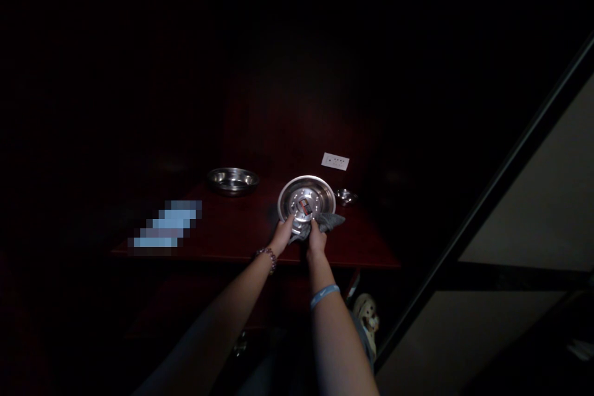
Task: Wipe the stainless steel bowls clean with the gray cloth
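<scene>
A round stainless steel bowl [320, 193] with a label on its inner bottom is tilted toward me above the dark red table. My left hand [283, 234] grips the near left part of its rim, thumb on the inside. At the near right of the rim, my right hand [316, 238] is closed on the bowl together with a grey cloth [330, 221]. Part of the cloth hangs between the two hands. The fingers under the bowl are hidden. Just beyond, to the right, sits a small metal bowl [346, 197].
A wide shallow metal basin [232, 181] stands on the table [241, 232] at the back left. A blurred bright rectangle [167, 226] lies near the left edge. Behind the bowls is a white socket panel [335, 161]. A pale clog [366, 315] shows below at right.
</scene>
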### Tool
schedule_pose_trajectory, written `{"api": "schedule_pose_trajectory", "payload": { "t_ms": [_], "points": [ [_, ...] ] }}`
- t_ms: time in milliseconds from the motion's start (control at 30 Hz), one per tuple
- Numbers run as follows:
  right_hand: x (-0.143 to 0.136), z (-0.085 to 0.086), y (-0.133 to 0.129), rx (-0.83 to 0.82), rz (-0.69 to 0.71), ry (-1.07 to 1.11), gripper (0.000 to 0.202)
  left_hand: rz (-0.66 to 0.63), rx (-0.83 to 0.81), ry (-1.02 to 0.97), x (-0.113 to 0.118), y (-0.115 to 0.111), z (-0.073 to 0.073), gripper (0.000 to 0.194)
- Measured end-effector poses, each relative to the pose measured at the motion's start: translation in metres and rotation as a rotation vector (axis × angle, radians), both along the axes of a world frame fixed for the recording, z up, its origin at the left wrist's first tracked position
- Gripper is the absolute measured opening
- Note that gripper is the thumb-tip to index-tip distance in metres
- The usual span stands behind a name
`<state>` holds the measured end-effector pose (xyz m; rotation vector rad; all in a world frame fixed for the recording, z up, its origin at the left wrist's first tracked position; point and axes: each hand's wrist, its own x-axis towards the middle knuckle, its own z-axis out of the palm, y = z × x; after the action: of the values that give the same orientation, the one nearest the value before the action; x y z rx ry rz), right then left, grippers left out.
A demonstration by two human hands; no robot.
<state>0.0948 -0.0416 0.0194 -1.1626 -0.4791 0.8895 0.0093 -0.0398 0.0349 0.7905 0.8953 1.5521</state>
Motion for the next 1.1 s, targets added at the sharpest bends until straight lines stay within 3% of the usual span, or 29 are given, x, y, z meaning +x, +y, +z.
{"api": "schedule_pose_trajectory", "payload": {
  "t_ms": [500,833,1100],
  "points": [
    [0.0,-0.001,0.0,0.017,-0.009,0.018,0.028,0.0,-0.006,0.015,0.0,-0.002,0.002,0.008],
    [-0.002,0.001,-0.004,0.031,-0.022,0.027,0.029,-0.011,0.018,0.034,0.001,0.006,-0.005,0.011],
    [0.009,0.009,-0.003,-0.013,0.029,-0.068,0.036,0.256,-0.01,0.034,-0.006,0.016,-0.013,0.021]
  ]
}}
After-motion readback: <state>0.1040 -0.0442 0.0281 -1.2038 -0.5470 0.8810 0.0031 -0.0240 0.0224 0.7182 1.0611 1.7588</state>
